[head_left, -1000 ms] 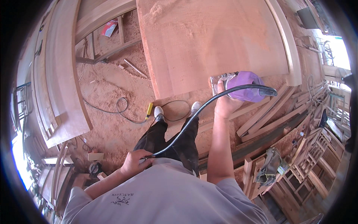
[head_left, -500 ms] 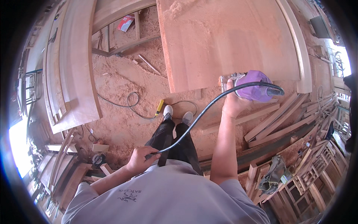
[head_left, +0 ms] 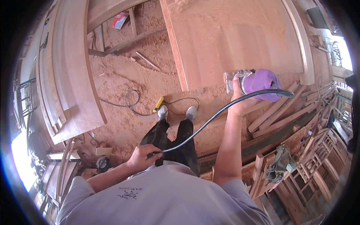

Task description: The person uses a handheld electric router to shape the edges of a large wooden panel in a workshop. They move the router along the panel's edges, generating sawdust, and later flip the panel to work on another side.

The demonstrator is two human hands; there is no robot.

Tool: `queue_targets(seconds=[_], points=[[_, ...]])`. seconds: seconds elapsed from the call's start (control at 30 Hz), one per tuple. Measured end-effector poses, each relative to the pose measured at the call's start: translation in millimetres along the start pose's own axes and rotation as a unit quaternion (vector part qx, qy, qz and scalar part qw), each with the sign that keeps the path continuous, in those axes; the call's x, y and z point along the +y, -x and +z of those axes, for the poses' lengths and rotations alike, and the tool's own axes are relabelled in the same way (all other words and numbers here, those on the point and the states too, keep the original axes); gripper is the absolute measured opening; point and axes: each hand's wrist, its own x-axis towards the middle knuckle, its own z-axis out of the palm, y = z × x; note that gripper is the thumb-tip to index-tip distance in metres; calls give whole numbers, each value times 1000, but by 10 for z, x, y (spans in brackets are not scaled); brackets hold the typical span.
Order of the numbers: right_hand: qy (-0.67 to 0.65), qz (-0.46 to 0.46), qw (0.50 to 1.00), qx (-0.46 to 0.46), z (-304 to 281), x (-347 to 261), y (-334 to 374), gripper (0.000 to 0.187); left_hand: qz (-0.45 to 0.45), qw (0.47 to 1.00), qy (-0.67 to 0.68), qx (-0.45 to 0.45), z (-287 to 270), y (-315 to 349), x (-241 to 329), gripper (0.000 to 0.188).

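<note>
My right hand [head_left: 240,103] is wrapped round a trim router with a purple body [head_left: 265,84] and a clear base. The router lies on its side in my grasp, its base at the near edge of a broad wooden panel [head_left: 240,41]; whether base and panel touch I cannot tell. From its back end a thick black cable [head_left: 210,122] curves down across my front. Near my waist, my left hand [head_left: 143,156] is closed round that cable.
Sawdust covers the floor [head_left: 120,80]. A yellow power strip [head_left: 158,105] with a trailing cord lies by my shoes. Long boards [head_left: 75,75] rest at left; loose timber [head_left: 275,110] lies at right. A grey-green bag [head_left: 279,163] sits among wooden frames at lower right.
The router and my right hand have shifted slightly right along the panel's near edge. My feet have moved a little, and the whole view has turned slightly. Both grips stay the same.
</note>
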Motion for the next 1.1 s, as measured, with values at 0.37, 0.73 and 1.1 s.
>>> queue_targets(seconds=[0.37,0.73,1.1], points=[[155,-64,986,-19,280,-71,606,118,25,1000,0,-8,-292,245,-396,16],[164,-61,983,-52,439,-92,1144,126,34,999,4,4,-363,531,-531,14],[128,-53,988,-60,566,-194,1528,119,19,1000,5,-14,-466,726,-625,14]])
